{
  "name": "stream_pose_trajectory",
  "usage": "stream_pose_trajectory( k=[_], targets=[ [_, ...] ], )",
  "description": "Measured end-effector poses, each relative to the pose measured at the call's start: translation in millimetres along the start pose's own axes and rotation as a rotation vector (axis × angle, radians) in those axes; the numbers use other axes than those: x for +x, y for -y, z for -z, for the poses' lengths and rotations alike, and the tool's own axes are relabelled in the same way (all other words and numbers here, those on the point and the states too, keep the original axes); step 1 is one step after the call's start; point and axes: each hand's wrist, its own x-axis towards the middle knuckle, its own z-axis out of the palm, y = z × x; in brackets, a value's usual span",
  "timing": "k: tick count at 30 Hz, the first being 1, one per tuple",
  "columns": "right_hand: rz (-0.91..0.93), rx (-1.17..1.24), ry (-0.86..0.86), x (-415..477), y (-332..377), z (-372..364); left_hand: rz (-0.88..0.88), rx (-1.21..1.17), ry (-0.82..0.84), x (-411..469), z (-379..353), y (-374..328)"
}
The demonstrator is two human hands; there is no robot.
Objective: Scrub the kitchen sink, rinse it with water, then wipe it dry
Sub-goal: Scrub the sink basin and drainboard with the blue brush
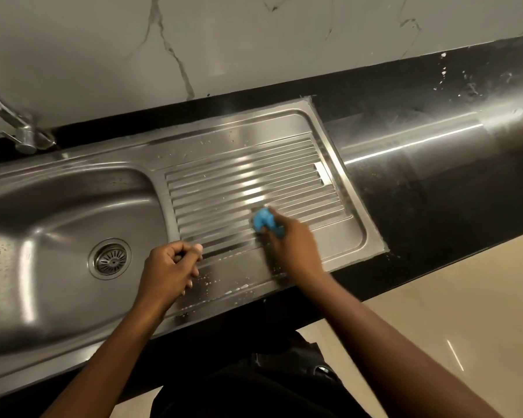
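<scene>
Blurred, the blue scrubber (pixel 261 220) lies mostly hidden under our right hand (pixel 287 241). Left of the drain (pixel 109 258), sink basin (pixel 58 212) and tap (pixel 24 137) run off the edge. We cannot tell whether our left hand (pixel 169 267) holds anything.

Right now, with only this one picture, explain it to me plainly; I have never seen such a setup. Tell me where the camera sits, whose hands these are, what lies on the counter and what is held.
There is no machine here: a person works with bare hands, and the single picture comes from a camera worn on the head, looking down. Set into the black counter is a steel sink: basin with drain strainer at left, ribbed drainboard at right, tap behind. The right hand grips a blue scrubbing pad on the drainboard's ribs. The left hand, fingers curled with nothing visible in them, is over the sink's front rim. White specks, perhaps suds, dot that rim.
</scene>
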Motion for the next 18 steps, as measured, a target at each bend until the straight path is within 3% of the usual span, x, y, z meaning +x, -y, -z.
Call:
stream_pose_trajectory(
  k=[4, 7, 14, 18],
  targets=[
    [0.136, -0.102, 0.137, -21.8, 46.4, -56.5, -0.006, 0.007, -0.010, 0.2, 14.1, 3.4],
    [0.107, -0.129, 0.151, -18.8, 39.2, -39.8, -0.002, -0.003, -0.011, 1.0, 23.7, 6.2],
    [-0.152, -0.136, -0.110, 27.3, -46.8, 77.7, 0.021, -0.023, 0.004, -5.3, 40.5, 16.1],
    [-0.181, -0.105, -0.177, 28.4, -35.8, 64.3, 0.032, -0.038, -0.024, -9.4, 50.4, 21.6]
  ],
)
